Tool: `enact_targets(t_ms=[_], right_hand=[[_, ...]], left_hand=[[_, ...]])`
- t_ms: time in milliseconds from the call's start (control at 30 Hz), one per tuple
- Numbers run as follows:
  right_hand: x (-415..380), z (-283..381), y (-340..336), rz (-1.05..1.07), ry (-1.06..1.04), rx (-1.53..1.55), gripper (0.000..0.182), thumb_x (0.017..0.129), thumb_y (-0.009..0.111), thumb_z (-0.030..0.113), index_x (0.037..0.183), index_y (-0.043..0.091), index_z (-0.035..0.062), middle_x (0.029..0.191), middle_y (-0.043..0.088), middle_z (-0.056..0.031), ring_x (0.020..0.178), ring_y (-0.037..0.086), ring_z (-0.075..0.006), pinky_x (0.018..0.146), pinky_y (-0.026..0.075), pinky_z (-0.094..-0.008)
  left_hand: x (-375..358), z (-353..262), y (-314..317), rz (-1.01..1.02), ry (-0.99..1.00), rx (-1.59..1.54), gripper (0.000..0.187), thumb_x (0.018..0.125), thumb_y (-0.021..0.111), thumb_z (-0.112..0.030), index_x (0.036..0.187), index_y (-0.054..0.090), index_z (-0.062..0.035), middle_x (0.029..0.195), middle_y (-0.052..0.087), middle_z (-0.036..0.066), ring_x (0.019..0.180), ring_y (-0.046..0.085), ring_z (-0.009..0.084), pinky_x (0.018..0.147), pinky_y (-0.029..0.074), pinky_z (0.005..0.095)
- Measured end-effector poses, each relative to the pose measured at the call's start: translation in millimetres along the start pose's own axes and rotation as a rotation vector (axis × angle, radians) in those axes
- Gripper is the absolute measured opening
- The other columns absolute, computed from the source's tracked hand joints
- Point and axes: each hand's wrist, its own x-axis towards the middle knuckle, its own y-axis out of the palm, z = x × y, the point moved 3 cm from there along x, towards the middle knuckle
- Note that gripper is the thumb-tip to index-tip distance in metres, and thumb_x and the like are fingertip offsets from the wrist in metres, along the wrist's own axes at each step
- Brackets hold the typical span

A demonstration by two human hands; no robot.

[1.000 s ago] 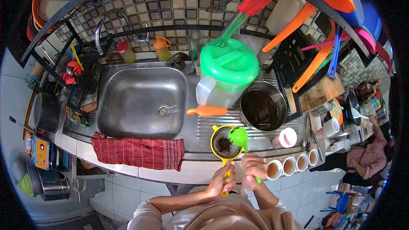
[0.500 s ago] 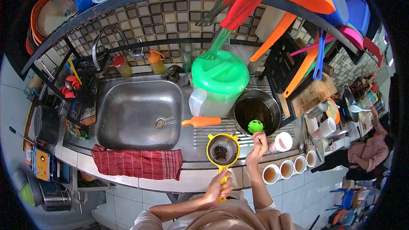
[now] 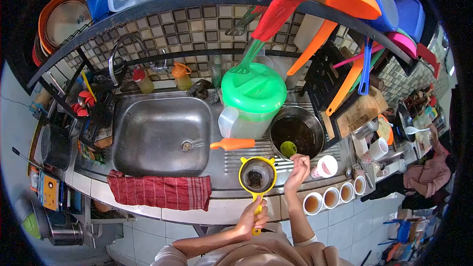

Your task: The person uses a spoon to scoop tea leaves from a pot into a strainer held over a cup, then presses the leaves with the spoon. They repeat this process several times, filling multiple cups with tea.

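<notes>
A yellow strainer with dark residue in its mesh is held level over the counter's front edge. Around its handle my left hand is closed. My right hand pinches the handle of a green ladle, whose bowl dips into the dark liquid in a steel pot. Just right of that hand, a white cup lies tilted. Several white cups of brown liquid line the counter edge. Behind the strainer stands a large jug with a green lid.
At the left is a steel sink, with a red cloth over the front edge. An orange-handled utensil lies beside the jug. A black rack with hanging ladles arches overhead. Another person is at the far right.
The green ladle's bowl has moved left and down into the dark liquid. My right hand has turned slightly. The left hand and strainer have hardly moved.
</notes>
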Motion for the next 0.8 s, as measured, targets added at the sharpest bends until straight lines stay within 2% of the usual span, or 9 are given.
enact_targets(t_ms=[67,167,300,500,567,633,700,800], right_hand=[[2,5,2,-0.035,-0.052,0.11,0.017,0.081,0.038,0.016,0.07,0.033,0.0045,0.069,0.036,-0.0073,0.071,0.042,-0.0197,0.07,0.036,-0.0283],[5,7,0,-0.098,-0.048,0.174,0.012,0.078,0.036,0.014,0.07,0.035,0.0039,0.069,0.04,-0.0088,0.071,0.042,-0.0184,0.068,0.033,-0.0275],[8,8,-2,-0.101,-0.064,0.189,0.013,0.078,0.036,0.015,0.07,0.034,0.0043,0.068,0.038,-0.0078,0.071,0.042,-0.0187,0.068,0.033,-0.0277],[6,5,-6,-0.04,-0.085,0.171,0.016,0.081,0.036,0.017,0.071,0.035,0.004,0.069,0.038,-0.008,0.072,0.043,-0.0189,0.069,0.034,-0.0278],[5,5,-3,-0.019,-0.022,0.122,0.018,0.082,0.037,0.018,0.072,0.035,0.0037,0.071,0.041,-0.009,0.073,0.043,-0.0182,0.071,0.035,-0.0277],[3,7,-3,0.02,0.006,0.151,0.015,0.083,0.039,0.013,0.073,0.035,0.0037,0.075,0.044,-0.0106,0.077,0.045,-0.0185,0.074,0.036,-0.0287],[2,13,0,0.027,0.056,-0.124,0.013,0.085,0.041,0.01,0.075,0.037,0.003,0.078,0.047,-0.0114,0.082,0.047,-0.0182,0.078,0.035,-0.0291],[4,18,2,0.047,0.081,-0.228,0.011,0.087,0.043,0.01,0.082,0.043,0.0008,0.084,0.047,-0.0132,0.087,0.047,-0.0217,0.08,0.035,-0.0317]], left_hand=[[-1,-2,2,-0.014,-0.004,0.004,0.033,0.087,0.038,-0.046,0.081,0.038,-0.0144,0.052,0.023,-0.005,0.039,0.02,0.0045,0.036,0.018,0.019],[1,0,0,-0.008,-0.011,0.0,0.033,0.086,0.04,-0.048,0.08,0.039,-0.0156,0.052,0.024,-0.006,0.039,0.02,0.0049,0.036,0.018,0.0195],[2,-1,0,-0.013,-0.014,-0.015,0.033,0.086,0.041,-0.048,0.08,0.039,-0.0158,0.052,0.024,-0.006,0.039,0.02,0.0049,0.036,0.017,0.0194],[3,0,-2,-0.012,-0.013,-0.037,0.032,0.087,0.039,-0.046,0.083,0.038,-0.0141,0.052,0.024,-0.005,0.04,0.021,0.0046,0.037,0.017,0.0193],[2,-2,0,-0.004,-0.007,-0.031,0.032,0.087,0.038,-0.046,0.083,0.038,-0.0142,0.052,0.024,-0.005,0.04,0.021,0.0046,0.037,0.018,0.0194],[3,-2,-1,-0.002,-0.005,-0.024,0.033,0.087,0.038,-0.046,0.082,0.038,-0.0143,0.052,0.024,-0.005,0.04,0.021,0.0046,0.037,0.018,0.0194],[3,-2,-1,0.0,-0.008,-0.017,0.033,0.087,0.038,-0.047,0.082,0.038,-0.0143,0.053,0.024,-0.005,0.04,0.021,0.0046,0.037,0.018,0.0194],[3,-2,0,-0.013,-0.015,-0.014,0.033,0.087,0.038,-0.047,0.082,0.038,-0.0144,0.053,0.023,-0.005,0.04,0.02,0.0047,0.038,0.018,0.0191]])
